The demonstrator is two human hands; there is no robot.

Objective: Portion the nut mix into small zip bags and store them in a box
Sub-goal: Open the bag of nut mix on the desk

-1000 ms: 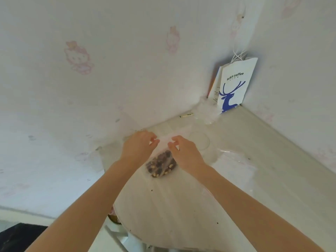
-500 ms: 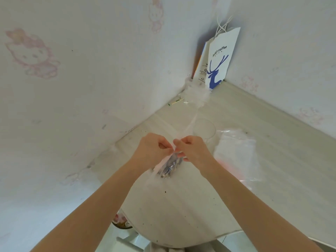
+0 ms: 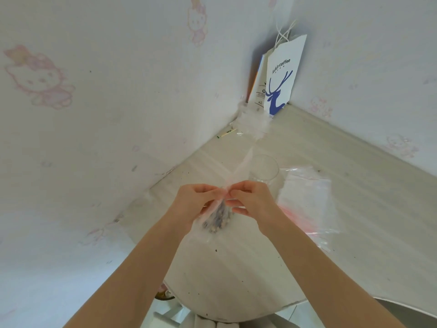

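Note:
A small clear zip bag (image 3: 218, 218) with dark and pale nuts in its bottom hangs above the table, held upright at its top. My left hand (image 3: 196, 204) pinches the top edge from the left and my right hand (image 3: 251, 200) pinches it from the right, fingertips almost touching. The bag's upper flap (image 3: 238, 169) sticks up past my fingers. A pile of empty zip bags with red strips (image 3: 307, 202) lies on the table to the right of my right hand.
A clear glass (image 3: 264, 170) stands just behind my hands. A white paper coffee bag with a blue deer (image 3: 281, 76) leans in the wall corner, crumpled plastic (image 3: 253, 124) and a small stick (image 3: 227, 133) in front of it. The pale table (image 3: 236, 280) meets walls left and behind.
The nut bag was lying flat under my hands; both hands have lifted it upright and drawn together at its top edge.

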